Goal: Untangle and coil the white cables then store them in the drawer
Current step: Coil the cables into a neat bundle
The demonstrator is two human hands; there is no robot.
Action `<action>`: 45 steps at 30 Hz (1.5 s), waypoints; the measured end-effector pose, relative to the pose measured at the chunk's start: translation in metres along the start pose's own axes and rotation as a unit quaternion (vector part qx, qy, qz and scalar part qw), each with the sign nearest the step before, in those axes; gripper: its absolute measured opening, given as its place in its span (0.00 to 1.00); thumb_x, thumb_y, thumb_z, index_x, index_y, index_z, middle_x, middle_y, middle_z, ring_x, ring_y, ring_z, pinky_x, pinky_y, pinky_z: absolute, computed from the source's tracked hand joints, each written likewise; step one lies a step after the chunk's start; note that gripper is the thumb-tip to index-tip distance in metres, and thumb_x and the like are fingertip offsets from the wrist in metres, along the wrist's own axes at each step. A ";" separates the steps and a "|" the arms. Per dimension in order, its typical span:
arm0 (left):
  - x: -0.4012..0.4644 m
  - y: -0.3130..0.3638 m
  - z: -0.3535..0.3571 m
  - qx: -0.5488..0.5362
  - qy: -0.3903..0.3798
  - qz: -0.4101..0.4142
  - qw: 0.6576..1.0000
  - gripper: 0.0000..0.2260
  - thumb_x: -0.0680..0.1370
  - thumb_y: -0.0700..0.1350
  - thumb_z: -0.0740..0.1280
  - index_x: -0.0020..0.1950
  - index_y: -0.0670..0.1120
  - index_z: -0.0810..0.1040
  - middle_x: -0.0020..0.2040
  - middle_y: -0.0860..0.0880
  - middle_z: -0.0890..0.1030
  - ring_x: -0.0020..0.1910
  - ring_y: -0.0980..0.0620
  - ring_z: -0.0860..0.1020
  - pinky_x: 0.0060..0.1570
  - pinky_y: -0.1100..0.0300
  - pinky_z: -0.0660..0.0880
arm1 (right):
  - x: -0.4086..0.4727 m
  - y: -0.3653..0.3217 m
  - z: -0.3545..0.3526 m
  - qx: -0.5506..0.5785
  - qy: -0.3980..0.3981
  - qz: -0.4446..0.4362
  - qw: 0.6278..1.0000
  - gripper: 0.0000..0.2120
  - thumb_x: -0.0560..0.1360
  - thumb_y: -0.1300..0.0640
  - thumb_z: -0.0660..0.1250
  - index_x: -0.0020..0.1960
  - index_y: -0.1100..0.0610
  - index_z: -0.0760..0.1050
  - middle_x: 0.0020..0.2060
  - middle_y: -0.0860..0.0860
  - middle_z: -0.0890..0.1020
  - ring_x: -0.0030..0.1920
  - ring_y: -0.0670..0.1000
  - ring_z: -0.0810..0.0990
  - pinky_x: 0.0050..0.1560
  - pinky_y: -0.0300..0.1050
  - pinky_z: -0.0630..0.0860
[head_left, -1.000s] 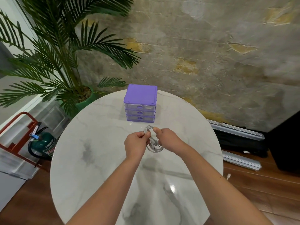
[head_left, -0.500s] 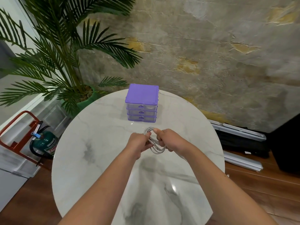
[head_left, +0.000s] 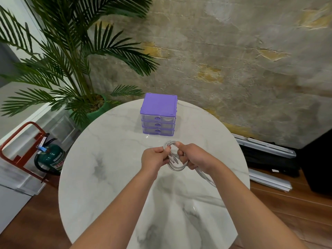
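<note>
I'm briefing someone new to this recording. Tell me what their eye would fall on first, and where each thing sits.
First, the two hands at the centre: the left hand and right hand both grip a loop of white cables above the round marble table. Next, the purple drawer unit at the table's far edge, all three drawers closed. Then the big palm plant at upper left, behind the table.

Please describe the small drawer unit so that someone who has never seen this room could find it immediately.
Look at the round white marble table in front of the rough plaster wall. At its far edge, beyond the two hands coiling white cables, stands the drawer unit. It is the only purple thing there: a small box with a purple top and three clear drawers stacked, all closed.
</note>
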State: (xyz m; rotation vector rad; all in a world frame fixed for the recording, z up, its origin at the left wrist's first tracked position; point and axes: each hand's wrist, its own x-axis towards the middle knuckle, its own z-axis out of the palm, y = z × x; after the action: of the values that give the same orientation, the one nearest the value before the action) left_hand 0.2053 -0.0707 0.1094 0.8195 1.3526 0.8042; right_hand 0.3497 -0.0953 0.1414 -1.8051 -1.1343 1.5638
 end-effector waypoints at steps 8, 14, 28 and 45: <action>-0.008 0.000 0.002 0.326 0.064 0.138 0.933 0.17 0.66 0.57 0.77 0.28 0.46 0.80 0.27 0.50 0.81 0.25 0.54 0.75 0.31 0.59 0.72 | -0.003 0.001 -0.004 0.022 -0.005 -0.017 1.000 0.22 0.82 0.43 0.56 0.34 0.54 0.68 0.25 0.47 0.64 0.25 0.47 0.56 0.23 0.36 0.54; -0.008 0.016 0.002 0.449 0.062 0.141 0.880 0.21 0.65 0.63 0.75 0.24 0.49 0.75 0.27 0.51 0.80 0.32 0.50 0.80 0.29 0.61 0.69 | -0.004 0.001 -0.006 0.027 -0.008 -0.027 0.999 0.21 0.81 0.42 0.55 0.35 0.53 0.66 0.24 0.46 0.65 0.25 0.47 0.55 0.25 0.37 0.54; -0.002 0.011 -0.017 0.119 -0.199 0.024 0.973 0.12 0.74 0.46 0.71 0.57 0.47 0.78 0.49 0.48 0.82 0.46 0.54 0.80 0.50 0.61 0.74 | -0.005 0.007 -0.022 0.147 -0.084 -0.006 0.985 0.21 0.79 0.39 0.58 0.36 0.52 0.64 0.26 0.46 0.60 0.24 0.44 0.54 0.24 0.38 0.48; -0.002 -0.002 -0.022 0.331 -0.121 0.211 0.912 0.23 0.76 0.69 0.47 0.44 0.58 0.77 0.33 0.55 0.71 0.35 0.55 0.71 0.42 0.57 0.69 | 0.000 0.014 -0.016 0.206 -0.109 0.006 0.972 0.22 0.78 0.38 0.59 0.34 0.52 0.64 0.25 0.45 0.57 0.27 0.47 0.47 0.24 0.38 0.47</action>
State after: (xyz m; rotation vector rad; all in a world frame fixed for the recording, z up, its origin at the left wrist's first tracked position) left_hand 0.1833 -0.0729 0.1080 1.7343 1.2409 0.5303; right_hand 0.3687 -0.1006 0.1336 -1.3956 -0.8103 1.8769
